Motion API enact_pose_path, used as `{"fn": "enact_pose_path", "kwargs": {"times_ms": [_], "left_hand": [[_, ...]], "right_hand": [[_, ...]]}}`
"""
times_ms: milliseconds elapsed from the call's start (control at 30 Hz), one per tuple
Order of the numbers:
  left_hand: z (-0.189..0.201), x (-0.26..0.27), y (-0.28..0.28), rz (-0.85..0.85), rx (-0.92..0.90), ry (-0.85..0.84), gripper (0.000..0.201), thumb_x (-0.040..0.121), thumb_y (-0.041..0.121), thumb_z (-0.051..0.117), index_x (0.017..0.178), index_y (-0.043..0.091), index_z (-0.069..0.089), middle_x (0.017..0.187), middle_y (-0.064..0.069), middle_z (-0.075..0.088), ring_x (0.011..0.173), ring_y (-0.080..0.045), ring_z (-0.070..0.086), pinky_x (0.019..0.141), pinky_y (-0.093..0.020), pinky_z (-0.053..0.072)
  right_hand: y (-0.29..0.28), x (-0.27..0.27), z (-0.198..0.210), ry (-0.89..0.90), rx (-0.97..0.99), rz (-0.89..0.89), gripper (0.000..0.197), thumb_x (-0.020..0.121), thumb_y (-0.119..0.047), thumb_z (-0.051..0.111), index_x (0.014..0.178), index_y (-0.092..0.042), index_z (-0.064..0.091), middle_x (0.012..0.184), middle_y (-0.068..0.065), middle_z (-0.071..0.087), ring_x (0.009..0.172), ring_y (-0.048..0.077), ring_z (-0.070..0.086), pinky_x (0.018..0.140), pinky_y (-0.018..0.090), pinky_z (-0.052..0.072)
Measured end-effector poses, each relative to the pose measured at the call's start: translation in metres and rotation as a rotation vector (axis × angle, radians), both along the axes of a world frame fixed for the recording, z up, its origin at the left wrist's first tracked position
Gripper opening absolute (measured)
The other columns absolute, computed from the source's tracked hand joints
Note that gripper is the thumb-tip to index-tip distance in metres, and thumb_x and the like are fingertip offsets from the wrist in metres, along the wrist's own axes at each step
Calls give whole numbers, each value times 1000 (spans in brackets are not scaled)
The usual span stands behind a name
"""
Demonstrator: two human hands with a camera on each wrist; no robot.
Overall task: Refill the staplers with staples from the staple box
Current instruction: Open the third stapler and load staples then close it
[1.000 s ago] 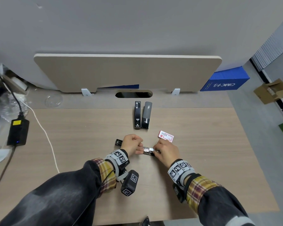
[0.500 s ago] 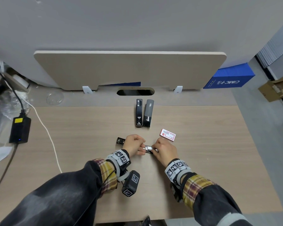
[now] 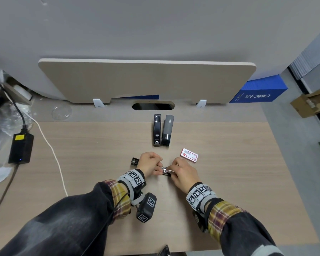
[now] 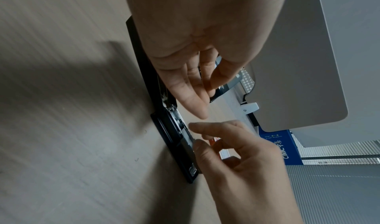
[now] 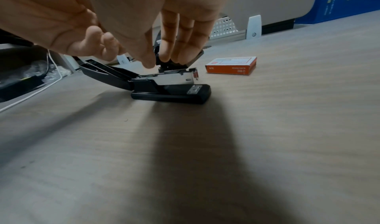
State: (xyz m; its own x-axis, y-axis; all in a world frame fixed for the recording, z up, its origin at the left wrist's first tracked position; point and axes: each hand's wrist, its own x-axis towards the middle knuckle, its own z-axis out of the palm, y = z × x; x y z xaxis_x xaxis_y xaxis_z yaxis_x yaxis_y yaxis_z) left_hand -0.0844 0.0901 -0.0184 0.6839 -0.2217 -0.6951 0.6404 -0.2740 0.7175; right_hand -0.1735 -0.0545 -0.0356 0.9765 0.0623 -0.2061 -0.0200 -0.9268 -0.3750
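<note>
A black stapler (image 3: 165, 172) (image 5: 170, 94) lies on the desk with its lid (image 3: 134, 161) (image 5: 107, 74) swung back to the left, baring the metal magazine (image 5: 176, 78). My left hand (image 3: 150, 162) (image 4: 197, 94) holds the stapler around its hinge. My right hand (image 3: 183, 172) (image 5: 156, 60) pinches at the top of the magazine with thumb and fingertips. Whether a staple strip lies under them is hidden. The red and white staple box (image 3: 189, 157) (image 5: 231, 65) lies shut just behind the right hand.
A black stapler (image 3: 157, 130) and a grey one (image 3: 167, 130) lie side by side farther back. A power adapter (image 3: 20, 148) and white cable (image 3: 50, 150) are at the left. A divider panel (image 3: 146, 80) stands along the desk's back edge, with a blue box (image 3: 259, 91) behind its right end.
Both hands stay at the open stapler with only small finger movements. The staple box and the two other staplers have not moved.
</note>
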Motion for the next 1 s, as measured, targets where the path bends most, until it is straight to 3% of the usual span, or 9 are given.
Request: {"fn": "enact_pose_path", "kwargs": {"times_ms": [200, 367, 467, 633, 733, 800, 867, 933, 1000], "left_hand": [[3, 4, 0, 2, -11, -12, 15, 91, 2, 51, 78, 6, 58, 67, -14, 57, 46, -22, 58, 43, -29, 55], [4, 5, 0, 15, -4, -15, 16, 91, 2, 51, 77, 6, 57, 66, -14, 57, 44, -21, 58, 41, -29, 54], [6, 7, 1, 17, 41, -97, 16, 91, 2, 49, 78, 7, 58, 65, -11, 58, 43, -19, 55, 39, -26, 49], [18, 24, 11, -38, 323, -452, 14, 86, 19, 54, 76, 20, 63, 67, 2, 63, 63, -15, 55, 59, -25, 42], [21, 36, 19, -165, 615, -523, 14, 83, 29, 51, 75, 25, 61, 80, 5, 62, 83, -19, 55, 70, -31, 45], [16, 43, 26, -333, 750, -398, 17, 82, 33, 51, 84, 21, 63, 90, -1, 61, 91, -24, 52, 76, -34, 45], [9, 47, 34, -443, 736, -228, 28, 80, 33, 53, 94, 10, 62, 91, -6, 61, 87, -27, 56, 76, -33, 46], [7, 46, 37, -469, 653, -172, 21, 81, 27, 56, 88, 7, 60, 81, -7, 58, 75, -25, 56, 69, -31, 45], [6, 45, 37, -406, 553, -197, 11, 82, 20, 59, 79, 9, 59, 76, -7, 59, 73, -25, 56, 69, -31, 46]], "right_hand": [[4, 7, -1, 63, -22, 97, 26, 86, -19, 50, 107, -26, 64, 104, 2, 47, 95, 25, 49, 60, 31, 36], [-3, 5, -1, 101, -34, 42, 25, 87, -22, 49, 107, -23, 63, 108, 2, 49, 100, 25, 50, 67, 36, 45], [-11, 2, 1, 99, 12, -103, 26, 87, -26, 51, 111, -25, 62, 111, -2, 53, 104, 21, 53, 75, 34, 47], [-26, -2, 5, 155, -48, -139, 37, 82, -37, 57, 117, -26, 55, 119, -4, 52, 113, 19, 50, 83, 33, 47], [-28, -3, 5, 205, -124, -142, 34, 83, -33, 57, 116, -24, 55, 118, 0, 53, 112, 23, 50, 81, 34, 47], [-27, -3, 3, 217, -167, -171, 27, 86, -30, 53, 112, -21, 58, 114, 2, 56, 107, 26, 55, 79, 35, 48], [-25, -2, 3, 224, -193, -202, 22, 90, -29, 48, 106, -18, 58, 108, 5, 62, 100, 29, 59, 77, 35, 49], [-21, 1, 3, 227, -186, -240, 20, 93, -27, 45, 102, -15, 58, 103, 8, 65, 94, 33, 62, 74, 35, 50], [-17, 3, 1, 223, -144, -273, 20, 93, -26, 45, 103, -15, 58, 102, 9, 67, 93, 34, 62, 74, 35, 50]]}}
